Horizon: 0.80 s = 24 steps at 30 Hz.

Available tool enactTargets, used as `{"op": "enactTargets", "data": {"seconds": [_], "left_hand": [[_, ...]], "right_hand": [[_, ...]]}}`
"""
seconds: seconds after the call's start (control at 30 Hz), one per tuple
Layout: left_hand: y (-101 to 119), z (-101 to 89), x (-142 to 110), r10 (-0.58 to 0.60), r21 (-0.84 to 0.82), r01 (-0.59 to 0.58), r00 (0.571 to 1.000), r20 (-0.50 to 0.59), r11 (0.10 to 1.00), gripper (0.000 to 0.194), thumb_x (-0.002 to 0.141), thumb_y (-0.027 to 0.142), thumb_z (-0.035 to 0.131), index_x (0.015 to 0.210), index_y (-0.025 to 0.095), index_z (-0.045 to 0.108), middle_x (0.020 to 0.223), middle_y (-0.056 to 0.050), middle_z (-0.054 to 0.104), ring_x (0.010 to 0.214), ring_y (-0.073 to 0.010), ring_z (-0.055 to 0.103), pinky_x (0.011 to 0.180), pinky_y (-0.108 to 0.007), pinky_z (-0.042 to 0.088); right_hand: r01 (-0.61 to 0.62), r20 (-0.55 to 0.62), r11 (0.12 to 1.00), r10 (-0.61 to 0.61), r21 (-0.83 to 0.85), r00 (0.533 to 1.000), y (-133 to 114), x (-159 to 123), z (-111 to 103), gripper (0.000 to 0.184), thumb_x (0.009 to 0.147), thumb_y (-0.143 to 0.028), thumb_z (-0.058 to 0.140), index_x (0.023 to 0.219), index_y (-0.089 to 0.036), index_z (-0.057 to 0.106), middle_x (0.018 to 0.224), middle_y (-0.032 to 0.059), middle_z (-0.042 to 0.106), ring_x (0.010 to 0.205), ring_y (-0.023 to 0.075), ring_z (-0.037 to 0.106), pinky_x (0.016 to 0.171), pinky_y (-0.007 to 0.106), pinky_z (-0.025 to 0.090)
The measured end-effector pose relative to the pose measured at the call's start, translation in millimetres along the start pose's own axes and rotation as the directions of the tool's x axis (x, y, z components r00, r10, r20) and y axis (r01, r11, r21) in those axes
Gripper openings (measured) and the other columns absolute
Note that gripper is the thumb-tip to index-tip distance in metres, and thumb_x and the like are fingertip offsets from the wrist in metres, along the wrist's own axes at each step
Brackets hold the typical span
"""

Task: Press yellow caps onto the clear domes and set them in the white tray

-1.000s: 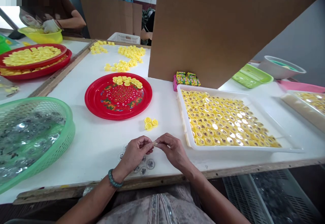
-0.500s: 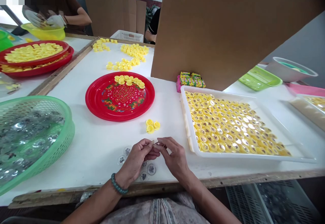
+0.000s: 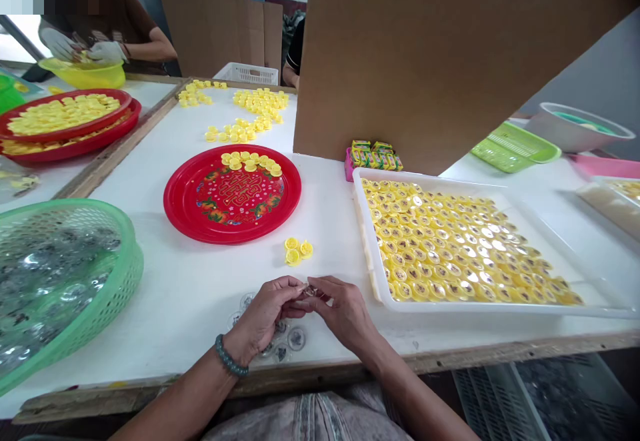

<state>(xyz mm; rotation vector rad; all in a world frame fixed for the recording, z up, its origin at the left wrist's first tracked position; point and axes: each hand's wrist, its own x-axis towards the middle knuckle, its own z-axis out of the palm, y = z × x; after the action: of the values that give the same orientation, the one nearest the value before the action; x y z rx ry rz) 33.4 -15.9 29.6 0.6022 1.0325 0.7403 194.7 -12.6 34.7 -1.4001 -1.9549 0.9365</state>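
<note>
My left hand (image 3: pixel 273 308) and my right hand (image 3: pixel 340 304) meet at the fingertips above the front of the table. Both are closed in a pinch on one small clear disc with a dark print (image 3: pixel 311 290), mostly covered by the fingers. Under and beside my left hand lie several clear round discs (image 3: pixel 296 339) with dark pictures on them. Just beyond the hands sit three small yellow round pieces (image 3: pixel 293 258). Farther off, a red tray (image 3: pixel 183 211) carries a cluster of yellow pieces (image 3: pixel 253 161) along its far side.
At right, a white tray (image 3: pixel 373 274) holds rows of yellow pieces with printed tops. A green basket (image 3: pixel 131 261) of clear discs stands at left. A brown cardboard panel (image 3: pixel 425 61) rises behind small boxes (image 3: pixel 375 156). Across the table, a gloved person works over a yellow bowl (image 3: pixel 100 76).
The view has shifted slightly. My hands stay together, and the fingertips have moved a little around the small disc.
</note>
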Motion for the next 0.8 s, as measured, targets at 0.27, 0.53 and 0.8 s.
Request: {"op": "enactTargets", "data": {"seconds": [0.27,0.53,0.8], "left_hand": [[21,-1.9,13,0.441,0.848,-0.03,0.863,-0.245,0.53,0.038,0.077,0.057,0.054,0.078,0.019,0.059,0.072,-0.002,0.064,0.068,-0.0198,0.06,0.062,-0.029,0.041],[29,-7.3,56,0.595,0.976,0.153,0.774,-0.215,0.153,0.039,0.076,0.052,0.058,0.089,0.014,0.056,0.086,-0.01,0.066,0.082,-0.026,0.062,0.068,-0.032,0.043],[28,-12.3,37,0.588,0.992,0.107,0.799,-0.128,0.07,0.026,0.074,0.032,0.061,0.094,0.018,0.053,0.084,-0.005,0.065,0.077,-0.0244,0.062,0.065,-0.031,0.043]], "right_hand": [[-0.088,-0.086,0.996,0.088,0.006,0.992,12,2,8,0.024,0.07,-0.014,0.071,0.092,-0.021,0.064,0.082,0.0006,0.063,0.07,0.0135,0.057,0.064,0.024,0.045],[-0.098,-0.115,0.995,0.098,0.001,0.989,24,1,13,0.016,0.071,-0.02,0.071,0.085,-0.019,0.063,0.078,0.0,0.06,0.062,0.0118,0.054,0.057,0.023,0.044],[0.053,-0.084,0.996,-0.058,-0.065,0.995,27,-8,6,0.02,0.085,-0.015,0.052,0.101,-0.02,0.062,0.096,0.0052,0.061,0.076,0.014,0.061,0.071,0.027,0.05]]}}
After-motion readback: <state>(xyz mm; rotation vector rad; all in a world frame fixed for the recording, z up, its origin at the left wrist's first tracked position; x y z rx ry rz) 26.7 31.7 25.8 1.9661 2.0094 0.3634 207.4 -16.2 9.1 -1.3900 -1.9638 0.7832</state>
